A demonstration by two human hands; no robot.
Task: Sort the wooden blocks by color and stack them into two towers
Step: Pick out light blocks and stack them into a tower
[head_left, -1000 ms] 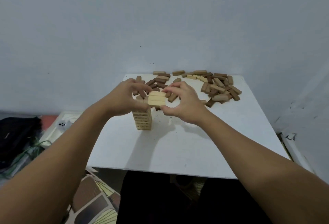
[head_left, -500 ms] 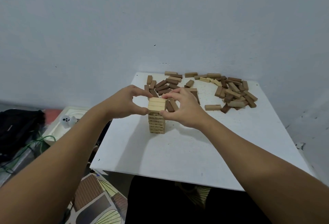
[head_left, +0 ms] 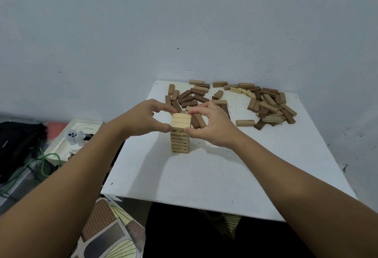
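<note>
A tower of light wooden blocks (head_left: pixel 180 142) stands near the middle of the white table (head_left: pixel 214 175), several layers high. Its top layer (head_left: pixel 181 120) is three pale blocks side by side. My left hand (head_left: pixel 143 119) pinches that layer from the left with thumb and forefinger. My right hand (head_left: pixel 212 125) pinches it from the right. Behind the hands lies a heap of dark brown blocks (head_left: pixel 189 98). A mixed heap of brown and tan blocks (head_left: pixel 270 108) lies at the far right.
One tan block (head_left: pixel 245 122) lies alone right of the tower. The table stands in a wall corner. Left of it, below table level, are a white tray with small figures (head_left: pixel 75 137), a black bag (head_left: pixel 16 145) and green cables (head_left: pixel 43 163).
The three pale blocks held above the tower now sit on its top. Both hands stay at the layer's sides. The head camera has shifted, so the table appears further right.
</note>
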